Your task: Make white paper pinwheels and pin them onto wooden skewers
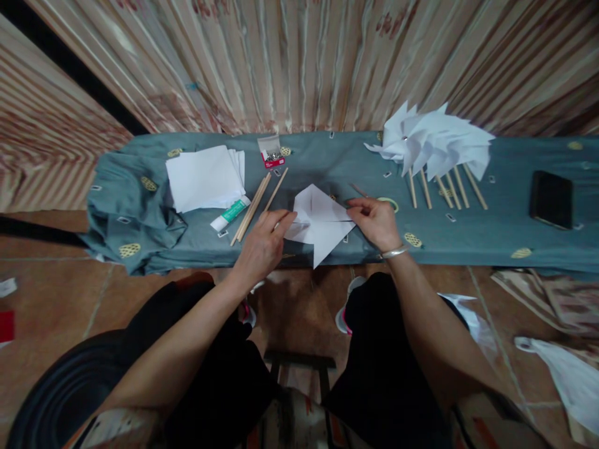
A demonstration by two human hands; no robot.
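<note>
A white paper sheet [322, 218], cut and partly folded into pointed flaps, lies near the table's front edge. My left hand [266, 240] pinches its left side between thumb and fingers. At the paper's right corner my right hand [377, 221], with a silver bangle on the wrist, grips the tip. Just behind the right hand are a thin pointed item [359, 189], partly hidden, and a pale green ring [392, 202]. Several wooden sticks [253, 209] lie beyond the left hand, beside a green-and-white tube [230, 214].
A stack of white paper [203, 178] lies at left. Behind the sticks stands an open red-and-white box [272, 153] of small metal pieces. Several white paper pinwheels [435, 140] on sticks overlap at right, near a black flat object [551, 199]. A pleated curtain [299, 62] hangs behind.
</note>
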